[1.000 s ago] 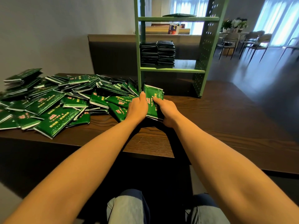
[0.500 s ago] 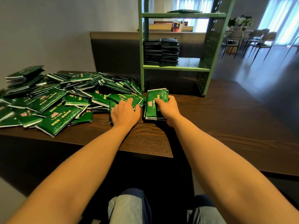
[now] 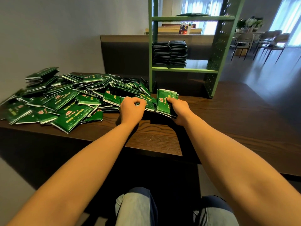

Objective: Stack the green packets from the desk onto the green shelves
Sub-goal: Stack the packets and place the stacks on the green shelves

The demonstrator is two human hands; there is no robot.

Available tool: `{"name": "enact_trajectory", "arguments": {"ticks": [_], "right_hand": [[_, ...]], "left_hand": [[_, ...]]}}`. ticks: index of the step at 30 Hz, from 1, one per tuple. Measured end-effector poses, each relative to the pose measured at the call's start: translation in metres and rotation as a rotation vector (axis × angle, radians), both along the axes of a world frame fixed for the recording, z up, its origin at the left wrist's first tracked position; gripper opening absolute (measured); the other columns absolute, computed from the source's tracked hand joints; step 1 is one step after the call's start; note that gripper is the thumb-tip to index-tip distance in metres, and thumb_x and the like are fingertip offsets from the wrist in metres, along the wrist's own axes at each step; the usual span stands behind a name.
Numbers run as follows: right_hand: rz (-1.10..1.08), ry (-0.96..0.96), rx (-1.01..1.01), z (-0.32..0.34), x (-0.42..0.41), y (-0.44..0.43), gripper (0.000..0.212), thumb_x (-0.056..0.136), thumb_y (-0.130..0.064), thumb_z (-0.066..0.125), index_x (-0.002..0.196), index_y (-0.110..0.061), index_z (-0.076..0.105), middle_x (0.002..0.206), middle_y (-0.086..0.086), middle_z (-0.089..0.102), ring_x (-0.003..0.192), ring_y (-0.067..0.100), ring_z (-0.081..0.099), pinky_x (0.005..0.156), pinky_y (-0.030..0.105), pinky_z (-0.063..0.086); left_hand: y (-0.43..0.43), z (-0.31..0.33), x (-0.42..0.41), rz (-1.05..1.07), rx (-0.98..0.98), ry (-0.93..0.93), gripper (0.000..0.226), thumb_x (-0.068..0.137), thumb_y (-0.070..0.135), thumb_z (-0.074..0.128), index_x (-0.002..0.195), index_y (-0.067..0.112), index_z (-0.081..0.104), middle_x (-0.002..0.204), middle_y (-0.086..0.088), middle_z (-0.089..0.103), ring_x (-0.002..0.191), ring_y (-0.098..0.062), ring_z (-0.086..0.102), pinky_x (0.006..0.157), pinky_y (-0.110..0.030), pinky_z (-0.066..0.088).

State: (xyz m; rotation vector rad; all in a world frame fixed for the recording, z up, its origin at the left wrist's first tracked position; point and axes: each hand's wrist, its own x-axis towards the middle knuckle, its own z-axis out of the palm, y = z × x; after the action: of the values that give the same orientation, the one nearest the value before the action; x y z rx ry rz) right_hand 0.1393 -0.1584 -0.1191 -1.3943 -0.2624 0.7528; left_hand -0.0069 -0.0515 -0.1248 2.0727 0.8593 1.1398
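A wide heap of green packets [image 3: 65,98] covers the left half of the dark wooden desk [image 3: 228,128]. My right hand [image 3: 179,108] grips a small stack of green packets [image 3: 164,101], tilted up on the desk just in front of the green shelves [image 3: 218,46]. My left hand [image 3: 132,108] rests on the heap's right edge with its fingers curled around a packet [image 3: 149,103] there. Two dark stacks of packets [image 3: 170,53] stand side by side on the middle shelf. One packet [image 3: 193,14] lies flat on the upper shelf.
A grey wall rises behind the heap. A low dark partition [image 3: 123,53] stands behind the desk. Chairs and a table [image 3: 263,39] fill the room at the far right. My knees in jeans [image 3: 135,207] show below the desk's front edge.
My left hand has left the stack and gone left to the heap, closing its fingers on a packet. My right hand keeps the stack, now tilted a little further right.
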Motion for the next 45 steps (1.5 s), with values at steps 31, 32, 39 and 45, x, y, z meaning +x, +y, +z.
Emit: {"name": "enact_trajectory", "arguments": {"ticks": [31,32,39,45], "right_hand": [[-0.077,-0.294,-0.003,-0.018,-0.007,0.011,0.055,0.101,-0.012,0.063,0.150,-0.012,0.037,0.127,0.008,0.063,0.113,0.027,0.068,0.098,0.047,0.058],[-0.072,-0.282,0.001,-0.017,-0.006,0.011,0.056,0.102,-0.011,0.063,0.151,-0.012,0.035,0.128,0.008,0.062,0.114,0.028,0.067,0.096,0.046,0.058],[-0.035,-0.350,-0.020,-0.018,-0.004,0.011,0.072,0.104,-0.009,0.057,0.162,-0.020,0.016,0.129,0.003,0.051,0.118,0.025,0.062,0.102,0.046,0.055],[0.013,-0.329,-0.034,-0.014,-0.005,0.011,0.067,0.107,-0.007,0.047,0.163,-0.022,0.014,0.136,0.006,0.051,0.117,0.024,0.061,0.097,0.039,0.055]], "left_hand": [[0.021,-0.019,-0.022,0.221,0.019,0.442,0.046,0.093,0.034,0.054,0.134,0.023,0.037,0.090,-0.002,0.063,0.097,-0.031,0.057,0.088,-0.044,0.034],[0.023,-0.020,-0.023,0.183,-0.001,0.358,0.040,0.092,0.029,0.055,0.129,0.023,0.041,0.082,0.002,0.059,0.087,-0.029,0.057,0.083,-0.041,0.036],[0.022,-0.009,-0.022,0.008,-0.301,-0.230,0.015,0.095,0.006,0.056,0.107,0.015,0.058,0.078,-0.003,0.053,0.050,-0.009,0.040,0.046,-0.022,0.037],[0.004,0.006,-0.005,-0.134,-0.574,-0.361,0.015,0.090,0.009,0.064,0.100,0.020,0.067,0.092,-0.002,0.067,0.091,-0.022,0.066,0.086,-0.047,0.058]]}}
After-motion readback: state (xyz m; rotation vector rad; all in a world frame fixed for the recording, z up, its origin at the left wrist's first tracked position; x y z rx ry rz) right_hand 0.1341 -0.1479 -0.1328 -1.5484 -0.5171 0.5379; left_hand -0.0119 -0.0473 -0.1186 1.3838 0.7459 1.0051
